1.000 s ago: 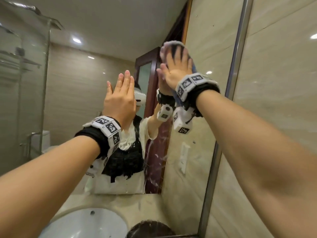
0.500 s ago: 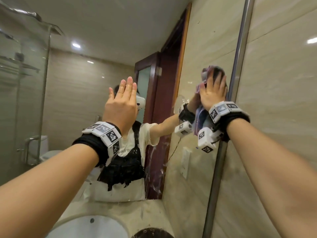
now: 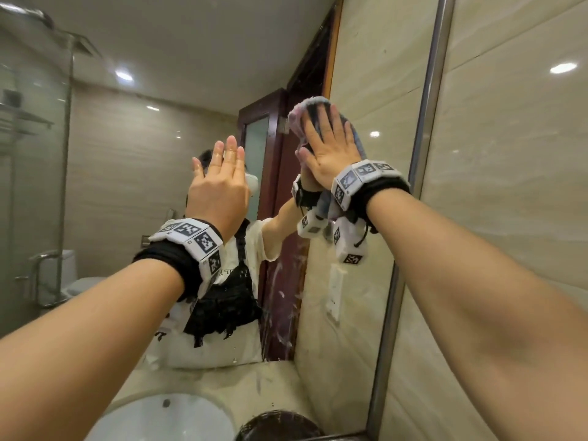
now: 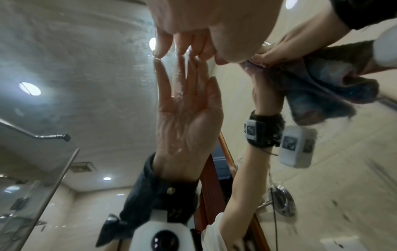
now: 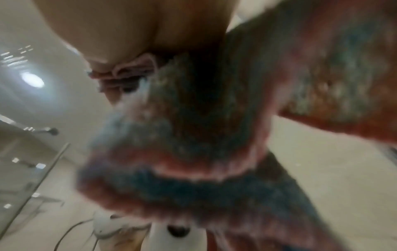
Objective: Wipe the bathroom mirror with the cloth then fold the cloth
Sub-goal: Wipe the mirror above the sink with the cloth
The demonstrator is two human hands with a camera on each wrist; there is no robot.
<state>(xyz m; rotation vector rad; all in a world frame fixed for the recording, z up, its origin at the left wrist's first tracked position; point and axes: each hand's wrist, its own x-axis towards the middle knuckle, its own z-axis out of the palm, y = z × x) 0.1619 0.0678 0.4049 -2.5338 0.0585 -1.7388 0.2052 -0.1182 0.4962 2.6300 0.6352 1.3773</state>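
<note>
The bathroom mirror (image 3: 127,186) fills the wall ahead. My right hand (image 3: 327,144) lies flat with spread, straight fingers on a pink and blue cloth (image 3: 302,111) and presses it against the glass, upper middle, left of the metal frame. Part of the cloth hangs below my palm. My left hand (image 3: 222,173) is raised to the left of it, fingers straight and together, holding nothing. In the left wrist view its fingertips (image 4: 161,49) touch the glass, with the cloth (image 4: 335,79) off to the right. The blurred cloth (image 5: 193,135) fills the right wrist view.
A metal frame strip (image 3: 426,122) bounds the mirror on the right, with a beige tiled wall (image 3: 509,202) beyond. Wet streaks (image 3: 286,300) mark the lower glass. Below are a white sink (image 3: 165,418) and a dark round object (image 3: 276,424) on the counter.
My right hand swept the cloth right and down to the mirror's frame, then back left and up. The left hand has stayed in place on the glass.
</note>
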